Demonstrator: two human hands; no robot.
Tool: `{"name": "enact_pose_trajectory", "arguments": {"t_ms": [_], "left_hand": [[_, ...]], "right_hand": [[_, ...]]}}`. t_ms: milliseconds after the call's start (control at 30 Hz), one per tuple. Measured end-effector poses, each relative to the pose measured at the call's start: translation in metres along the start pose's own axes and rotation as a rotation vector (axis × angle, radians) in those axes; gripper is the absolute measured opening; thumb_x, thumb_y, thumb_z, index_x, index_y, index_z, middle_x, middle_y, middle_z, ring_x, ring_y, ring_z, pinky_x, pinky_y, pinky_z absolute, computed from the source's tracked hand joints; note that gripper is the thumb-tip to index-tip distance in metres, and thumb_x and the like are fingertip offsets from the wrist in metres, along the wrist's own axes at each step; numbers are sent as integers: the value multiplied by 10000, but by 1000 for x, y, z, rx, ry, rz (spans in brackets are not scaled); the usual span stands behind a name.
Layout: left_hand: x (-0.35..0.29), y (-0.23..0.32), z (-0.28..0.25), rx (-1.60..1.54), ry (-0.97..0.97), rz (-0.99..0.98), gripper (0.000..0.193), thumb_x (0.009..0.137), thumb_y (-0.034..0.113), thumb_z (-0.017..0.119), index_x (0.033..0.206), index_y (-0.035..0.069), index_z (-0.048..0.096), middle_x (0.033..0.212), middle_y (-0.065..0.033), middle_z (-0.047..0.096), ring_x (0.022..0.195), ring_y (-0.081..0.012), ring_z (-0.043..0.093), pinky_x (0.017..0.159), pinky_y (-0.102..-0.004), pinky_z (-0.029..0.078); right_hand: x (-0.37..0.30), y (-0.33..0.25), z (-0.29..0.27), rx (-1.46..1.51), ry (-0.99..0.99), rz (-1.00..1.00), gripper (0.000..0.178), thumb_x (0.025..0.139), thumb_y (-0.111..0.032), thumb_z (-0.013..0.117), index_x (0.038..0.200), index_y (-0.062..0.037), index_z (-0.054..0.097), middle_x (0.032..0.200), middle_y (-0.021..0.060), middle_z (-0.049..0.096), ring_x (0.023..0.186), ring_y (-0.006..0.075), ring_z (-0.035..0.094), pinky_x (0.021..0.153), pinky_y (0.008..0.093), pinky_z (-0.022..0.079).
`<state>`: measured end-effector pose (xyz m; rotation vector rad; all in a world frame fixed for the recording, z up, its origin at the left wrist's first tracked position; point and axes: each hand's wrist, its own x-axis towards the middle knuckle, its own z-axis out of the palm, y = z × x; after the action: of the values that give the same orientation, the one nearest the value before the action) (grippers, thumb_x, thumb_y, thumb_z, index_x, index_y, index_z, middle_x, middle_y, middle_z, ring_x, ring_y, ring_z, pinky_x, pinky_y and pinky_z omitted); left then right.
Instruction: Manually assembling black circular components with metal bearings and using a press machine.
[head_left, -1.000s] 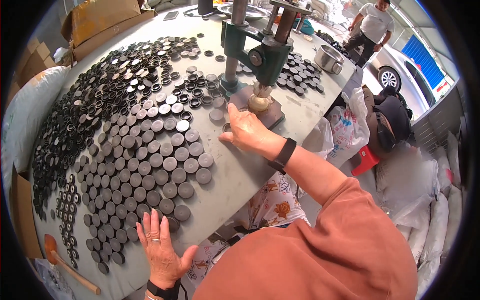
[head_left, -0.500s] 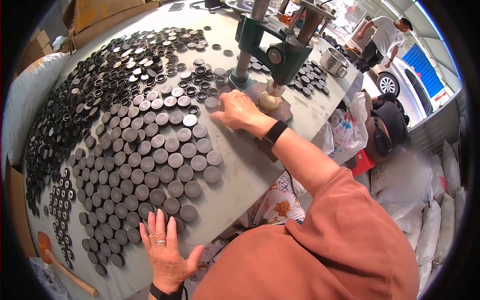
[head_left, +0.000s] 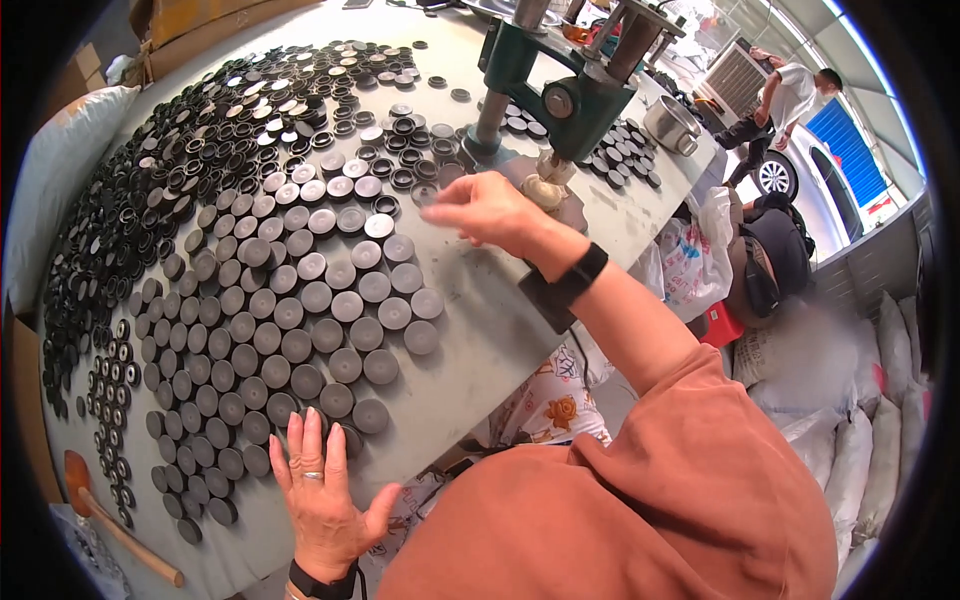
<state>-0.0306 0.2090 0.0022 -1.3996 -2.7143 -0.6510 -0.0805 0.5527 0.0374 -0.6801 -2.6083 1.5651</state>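
My left hand (head_left: 325, 505) lies palm down with fingers spread at the near edge of a wide bed of grey round caps (head_left: 297, 345); its fingertips touch or nearly touch the closest ones. Above the table, beside the green hand press (head_left: 572, 112), is my right hand (head_left: 492, 212). Its fingers stretch leftward, slightly blurred, with nothing visible in them. Just past those fingers sit a few open black rings (head_left: 402, 178). A pale rounded piece (head_left: 543, 192) is under the press's ram, partly hidden by my right hand.
Many loose black rings (head_left: 150, 190) cover the table's far left. A wooden-handled mallet (head_left: 130, 540) lies at the near left. A metal pot (head_left: 672, 126) and more caps (head_left: 622, 150) stand behind the press. Bags and a person (head_left: 785, 105) are off to the right.
My right hand has drawn back slightly to the right, its fingers lifting and extending. My left hand stays nearly in place. The person in the background has shifted, and the view has tilted a little.
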Motion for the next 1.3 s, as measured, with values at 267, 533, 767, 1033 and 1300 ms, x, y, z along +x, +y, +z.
{"name": "enact_pose_trajectory", "arguments": {"t_ms": [267,533,767,1033,1300], "left_hand": [[3,2,1,-10,-3,-2,779,634,366,710,1234,-19,398,1336,-243,329,1269,-394,269,1027,-569,145],[5,0,3,5,-4,12,782,649,380,700,1242,-26,393,1341,-244,327,1269,-397,275,1030,-547,164],[3,-7,-6,-65,132,55,619,699,357,660,1152,-30,492,1253,-216,450,1219,-377,367,1030,-501,205],[-10,7,-27,-1082,601,-516,251,841,-12,541,1091,-32,543,958,-126,604,839,-142,601,664,-253,537],[-24,-50,-54,-1182,503,-566,110,868,22,472,951,-33,520,891,-132,621,757,-176,632,647,-270,540]], "right_hand": [[-22,9,-6,-855,37,-235,392,692,-307,673,835,53,609,810,243,598,804,356,591,744,405,468],[57,5,13,-883,263,-198,341,748,-275,635,789,62,608,872,246,599,861,343,600,744,397,483],[63,0,12,-754,264,-402,283,650,-167,660,858,-3,559,824,176,590,759,314,594,654,382,474],[-90,-90,125,-7,-653,-399,238,684,-1,655,916,-6,600,735,59,645,634,90,589,581,239,486],[-107,-91,143,103,-662,-474,280,701,-24,674,956,-17,557,784,84,603,666,121,602,563,243,484]]}}
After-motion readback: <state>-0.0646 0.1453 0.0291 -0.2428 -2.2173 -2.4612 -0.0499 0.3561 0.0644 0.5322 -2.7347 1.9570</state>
